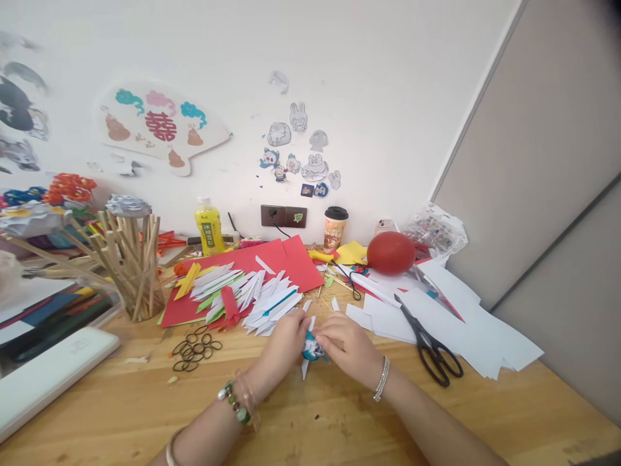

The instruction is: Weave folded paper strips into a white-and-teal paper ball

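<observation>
Close together at the middle of the table, my left hand (290, 333) and my right hand (345, 341) are both closed on a small blue-and-white folded-paper piece (313, 349). White pointed strips stick out from it above and below. My fingers cover part of it, so its full shape is hidden. Just beyond my left hand lies a heap of folded white paper strips (272, 304), with some green, blue and yellow ones among them. A red folded strip (229, 307) rests on the heap's left side.
Black rubber bands (194, 349) lie at left, near a container of wooden sticks (140, 278). Red paper sheets (301, 265) are behind the heap. At right are black scissors (429, 346), white paper (466, 323), a red balloon (391, 253) and a lidded cup (336, 230).
</observation>
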`<state>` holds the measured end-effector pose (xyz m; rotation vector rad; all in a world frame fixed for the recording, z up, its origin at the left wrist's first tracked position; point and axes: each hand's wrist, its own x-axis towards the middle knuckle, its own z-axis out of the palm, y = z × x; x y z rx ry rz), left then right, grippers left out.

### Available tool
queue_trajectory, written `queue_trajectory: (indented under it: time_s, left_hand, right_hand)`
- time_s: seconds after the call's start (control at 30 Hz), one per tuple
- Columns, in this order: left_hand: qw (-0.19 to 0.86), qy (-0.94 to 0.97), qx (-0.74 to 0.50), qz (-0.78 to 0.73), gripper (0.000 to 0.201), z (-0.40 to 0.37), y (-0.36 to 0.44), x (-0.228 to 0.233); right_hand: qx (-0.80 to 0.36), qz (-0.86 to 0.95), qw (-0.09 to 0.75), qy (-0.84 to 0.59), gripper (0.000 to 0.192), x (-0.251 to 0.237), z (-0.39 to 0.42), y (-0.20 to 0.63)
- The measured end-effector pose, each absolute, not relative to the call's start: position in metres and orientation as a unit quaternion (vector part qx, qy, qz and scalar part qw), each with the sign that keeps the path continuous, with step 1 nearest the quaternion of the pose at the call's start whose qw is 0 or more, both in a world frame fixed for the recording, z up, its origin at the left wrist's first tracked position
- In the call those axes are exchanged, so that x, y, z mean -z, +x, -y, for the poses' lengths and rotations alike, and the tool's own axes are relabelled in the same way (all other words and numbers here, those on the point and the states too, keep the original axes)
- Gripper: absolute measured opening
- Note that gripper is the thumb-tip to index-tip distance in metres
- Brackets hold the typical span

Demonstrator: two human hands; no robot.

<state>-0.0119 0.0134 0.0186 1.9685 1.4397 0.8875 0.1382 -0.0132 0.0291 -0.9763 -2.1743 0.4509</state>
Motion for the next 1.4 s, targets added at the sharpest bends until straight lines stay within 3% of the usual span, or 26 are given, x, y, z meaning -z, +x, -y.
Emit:
queue_trajectory:
  time_s: [0.27,0.53,0.67,1.03,1.4]
  left_hand:
    - [0.282,0.735,-0.335,-0.518,0.019,-0.011,-0.010,-0.024]
    - [0.256,0.725,-0.334,-0.545,0.020,-0.007,-0.006,-0.026]
    - [0.265,0.738,-0.324,-0.530,0.020,-0.006,-0.008,-0.031]
    - [0.244,0.741,-0.306,-0.546,0.020,-0.009,-0.010,-0.025]
    - [0.307,0.744,-0.291,-0.517,0.020,-0.016,-0.017,-0.019]
  right_hand:
    - [-0.192,0.789,0.380,-0.443,0.030,-0.026,0.013,0.136]
    - [-0.092,0.837,0.353,-0.407,0.022,-0.027,0.021,0.134]
    - [-0.121,0.783,0.406,-0.456,0.018,-0.024,0.016,0.136]
    - [-0.139,0.787,0.424,-0.425,0.018,-0.023,0.016,0.134]
    - [-0.136,0.825,0.344,-0.426,0.016,-0.019,0.018,0.132]
